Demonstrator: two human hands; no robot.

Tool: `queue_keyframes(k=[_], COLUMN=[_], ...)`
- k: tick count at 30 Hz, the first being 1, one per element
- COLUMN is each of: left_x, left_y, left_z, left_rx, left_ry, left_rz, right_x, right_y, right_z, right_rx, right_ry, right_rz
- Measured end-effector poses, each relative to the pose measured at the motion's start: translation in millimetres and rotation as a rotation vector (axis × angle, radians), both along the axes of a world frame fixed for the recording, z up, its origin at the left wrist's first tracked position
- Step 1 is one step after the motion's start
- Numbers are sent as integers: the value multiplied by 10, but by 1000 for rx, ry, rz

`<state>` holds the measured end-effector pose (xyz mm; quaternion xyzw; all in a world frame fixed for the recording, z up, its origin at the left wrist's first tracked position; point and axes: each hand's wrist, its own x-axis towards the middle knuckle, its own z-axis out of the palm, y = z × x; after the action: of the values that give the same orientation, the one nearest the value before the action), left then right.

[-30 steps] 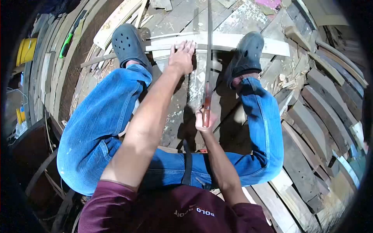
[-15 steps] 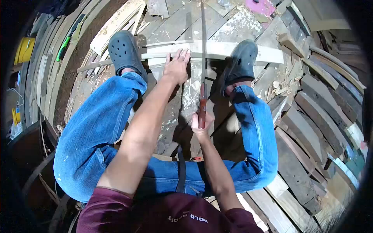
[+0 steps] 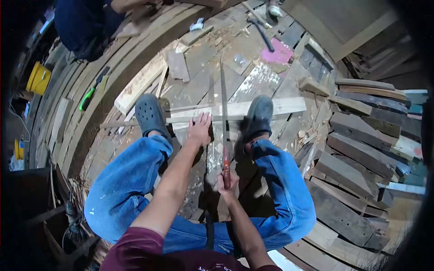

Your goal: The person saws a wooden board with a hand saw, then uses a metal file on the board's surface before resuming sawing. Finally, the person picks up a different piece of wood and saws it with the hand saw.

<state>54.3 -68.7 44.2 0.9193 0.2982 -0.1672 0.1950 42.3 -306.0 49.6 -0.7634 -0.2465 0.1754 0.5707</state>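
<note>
A long thin saw (image 3: 224,97) with a reddish-brown handle points away from me across a pale wooden board (image 3: 289,105). My right hand (image 3: 228,181) is wrapped round the saw's handle. Flat on the board, left of the blade, my left hand (image 3: 199,128) presses down with its fingers extended. The board lies crosswise on the plank floor, with my left shoe (image 3: 150,113) at its left part and my right shoe (image 3: 259,116) on it to the right of the blade.
Stacked dark wood blocks (image 3: 361,156) fill the right side. A green-handled tool (image 3: 87,99) lies on the curved planks at left, near a yellow bucket (image 3: 39,78). A hammer (image 3: 261,35) rests by a pink piece (image 3: 276,52). Another person (image 3: 86,27) is at the upper left.
The view has tilted up, so the board, saw and hands appear lower, and the hammer and other person have come into view. Both hands keep their places on the board and saw.
</note>
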Motion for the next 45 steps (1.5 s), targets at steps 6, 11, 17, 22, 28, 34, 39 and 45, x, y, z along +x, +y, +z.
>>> queue_keyframes(k=[6, 11, 17, 22, 28, 34, 39, 45], left_x=[2, -2, -221, -417, -500, -371, -97, 227], left_y=[65, 141, 64, -56, -152, -7, 202, 408], left_z=[-21, 428, 938, 977, 707, 222, 159, -59], left_rx=[6, -12, 78, -59, -93, -80, -33, 112], left_ry=[49, 217, 81, 35, 19, -69, -105, -142], left_rz=[-40, 1, 38, 53, 35, 48, 38, 5], right_x=[-126, -194, -177, -185, -203, -198, -214, -213], right_y=[120, 121, 159, 126, 51, 20, 34, 103], right_z=[36, 18, -87, 142, 204, 300, 189, 176], right_rx=[41, -8, 100, 85, 54, 21, -12, -47], right_ry=[-239, -104, -147, -64, -124, -15, -63, -106], right_rz=[-41, -120, -136, -152, -95, -83, -70, -62])
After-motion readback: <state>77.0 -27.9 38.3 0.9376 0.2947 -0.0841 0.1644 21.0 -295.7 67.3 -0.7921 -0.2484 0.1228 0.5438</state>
